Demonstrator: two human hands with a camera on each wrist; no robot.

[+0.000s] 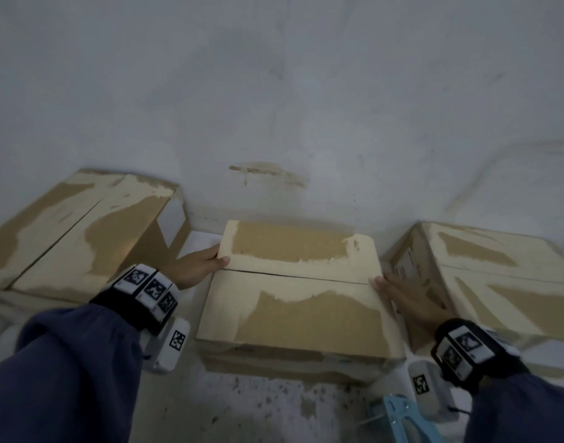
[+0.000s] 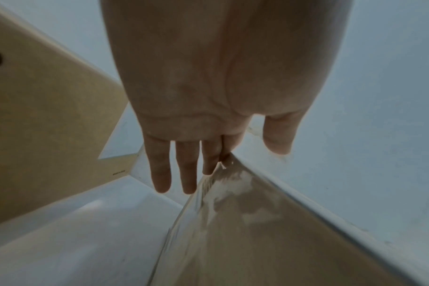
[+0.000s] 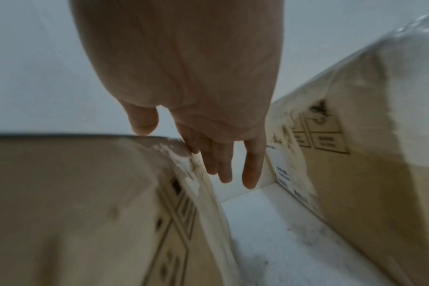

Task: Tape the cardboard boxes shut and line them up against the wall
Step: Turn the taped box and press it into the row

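Note:
Three cardboard boxes sit on the floor along the pale wall [image 1: 274,91]. The middle box [image 1: 293,302] has closed flaps with a dark seam across its top. My left hand [image 1: 197,263] is at its left side, thumb on the top edge and fingers [image 2: 162,174] straight down the side. My right hand [image 1: 405,298] lies flat against its right side, thumb at the top edge. In the wrist views the middle box [image 2: 257,232] [image 3: 74,193] has a glossy film over its corners. The left box [image 1: 76,231] and right box [image 1: 498,282] stand on either side.
A narrow strip of floor separates the middle box from the right box [image 3: 367,174] and from the left box [image 2: 37,125]. A light blue tape dispenser [image 1: 399,417] lies on the speckled floor near my right wrist.

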